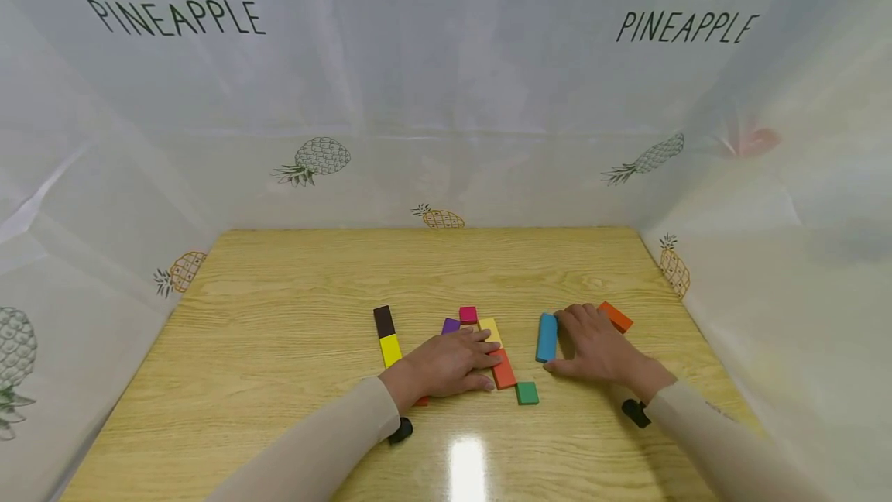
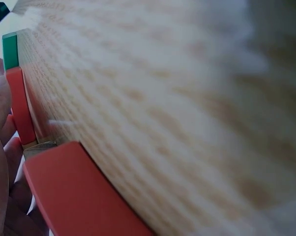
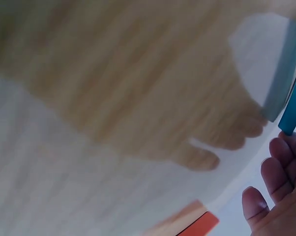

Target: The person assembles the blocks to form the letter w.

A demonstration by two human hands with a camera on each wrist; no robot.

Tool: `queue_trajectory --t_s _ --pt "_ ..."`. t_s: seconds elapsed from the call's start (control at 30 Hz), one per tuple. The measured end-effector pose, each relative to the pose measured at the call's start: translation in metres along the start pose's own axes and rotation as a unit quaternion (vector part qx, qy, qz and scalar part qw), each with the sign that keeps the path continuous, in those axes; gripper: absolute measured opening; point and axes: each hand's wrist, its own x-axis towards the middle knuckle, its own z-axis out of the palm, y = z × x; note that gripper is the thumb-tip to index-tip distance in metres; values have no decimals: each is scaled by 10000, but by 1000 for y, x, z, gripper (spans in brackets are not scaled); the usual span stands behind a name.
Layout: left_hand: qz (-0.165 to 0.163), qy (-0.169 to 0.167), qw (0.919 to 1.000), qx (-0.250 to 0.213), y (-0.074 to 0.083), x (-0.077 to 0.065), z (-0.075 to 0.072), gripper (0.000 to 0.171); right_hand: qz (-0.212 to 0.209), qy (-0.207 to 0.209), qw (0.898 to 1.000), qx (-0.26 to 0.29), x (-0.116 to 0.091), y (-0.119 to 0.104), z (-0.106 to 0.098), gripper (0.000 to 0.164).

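My right hand (image 1: 599, 351) pinches a long blue block (image 1: 547, 338) by its two ends, thumb at the near end and a fingertip at the far end. The blue block (image 3: 294, 101) and its reflection on the wood show in the right wrist view. Over to the left, my left hand (image 1: 446, 366) lies palm down with fingers stretched across a pale yellow block (image 1: 490, 326) and a red block (image 1: 504, 373). A green block (image 1: 527, 393) sits at the red one's near corner. Purple (image 1: 451, 325) and magenta (image 1: 468, 314) blocks lie beyond the left fingers.
A dark brown block (image 1: 384, 321) and a bright yellow block (image 1: 390, 349) form a line running under my left wrist, with a red block (image 2: 84, 191) near it. An orange block (image 1: 617, 317) lies beyond my right hand. Pineapple-printed sheeting (image 1: 446, 99) encloses the wooden table (image 1: 313, 269).
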Motion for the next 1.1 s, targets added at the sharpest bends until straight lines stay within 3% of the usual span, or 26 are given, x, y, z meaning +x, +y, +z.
queue_trajectory --t_s 0.5,1.1 --pt "43 62 10000 -31 -2 -1 1 55 -648 190 9968 -423 -8 -20 2 86" --pt "29 89 10000 29 -1 1 3 52 -848 412 9947 -405 -12 -19 3 84"
